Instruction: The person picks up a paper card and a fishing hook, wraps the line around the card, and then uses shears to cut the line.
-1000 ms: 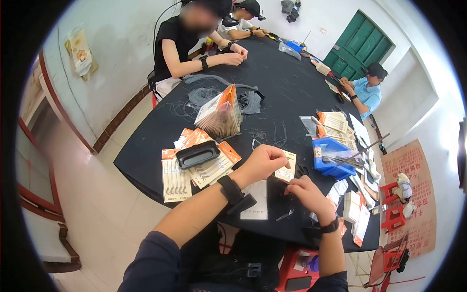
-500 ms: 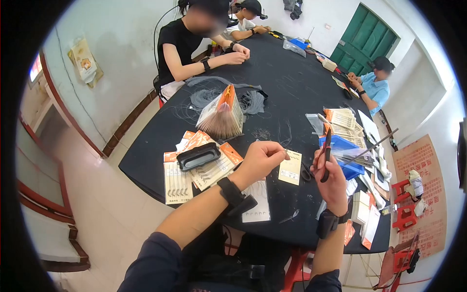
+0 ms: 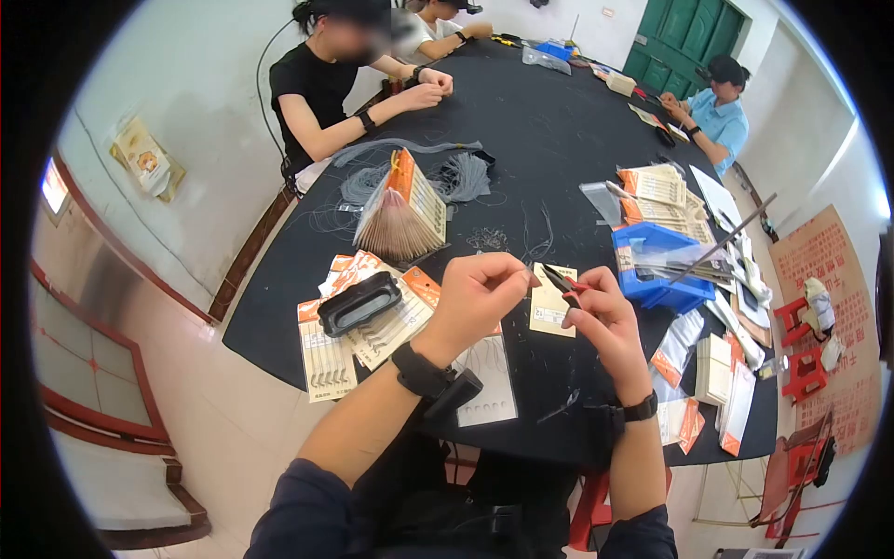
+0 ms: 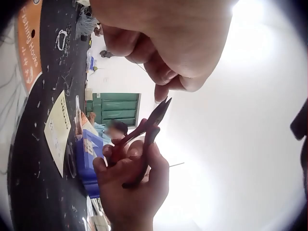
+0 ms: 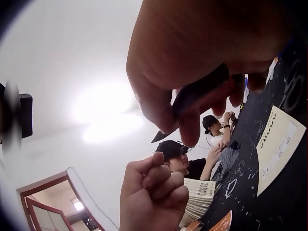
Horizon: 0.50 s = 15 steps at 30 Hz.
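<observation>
My left hand is raised over the table, its fingers curled and thumb pinched against the forefinger. A thin fishing line shows at those fingers; its end is hidden in the grip. My right hand holds red-and-black pliers by the handles. Their pointed tips are slightly parted, right by the left fingertips. Beneath both hands lies a cream card with a row of small hooks. A clear sheet with hooks rests below the left wrist.
At left a black tray sits on orange-topped hook cards. Behind it stand a fanned card stack and grey line bundles. A blue bin and card stacks are at right. Other people sit around the table.
My right hand has lifted the pliers, turned them and brought their tips leftward to the left fingertips. The left hand keeps its pinch, and the head view has shifted.
</observation>
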Tool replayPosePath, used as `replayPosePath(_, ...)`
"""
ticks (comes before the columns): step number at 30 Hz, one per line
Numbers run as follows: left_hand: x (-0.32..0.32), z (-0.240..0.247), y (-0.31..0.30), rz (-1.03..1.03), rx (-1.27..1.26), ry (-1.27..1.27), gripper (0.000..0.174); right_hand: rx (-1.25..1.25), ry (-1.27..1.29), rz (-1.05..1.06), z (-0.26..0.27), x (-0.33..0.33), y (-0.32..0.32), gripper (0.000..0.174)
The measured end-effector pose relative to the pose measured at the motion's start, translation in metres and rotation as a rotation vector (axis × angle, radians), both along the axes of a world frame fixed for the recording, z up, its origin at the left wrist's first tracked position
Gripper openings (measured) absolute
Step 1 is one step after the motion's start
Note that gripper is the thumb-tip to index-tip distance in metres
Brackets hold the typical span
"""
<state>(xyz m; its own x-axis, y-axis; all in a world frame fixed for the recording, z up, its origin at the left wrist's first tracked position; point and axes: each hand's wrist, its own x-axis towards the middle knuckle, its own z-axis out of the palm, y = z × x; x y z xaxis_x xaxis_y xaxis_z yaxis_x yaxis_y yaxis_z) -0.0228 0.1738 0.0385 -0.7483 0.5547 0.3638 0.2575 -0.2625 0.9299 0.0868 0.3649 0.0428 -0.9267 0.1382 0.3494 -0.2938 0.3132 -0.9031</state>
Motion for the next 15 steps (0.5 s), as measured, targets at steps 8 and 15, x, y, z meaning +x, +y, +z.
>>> replayPosePath(8,0.0008,0.0006,-0.0001,-0.013,0.024,0.081,0.015,-0.054,-0.026,0.015,-0.0041,0.0002,-0.0046,0.014)
replayPosePath(15,0.0004,0.0016,-0.0012,-0.004,-0.007,0.097,0.014,-0.017,-0.006,0.010,-0.0049,-0.0007,-0.0052,0.014)
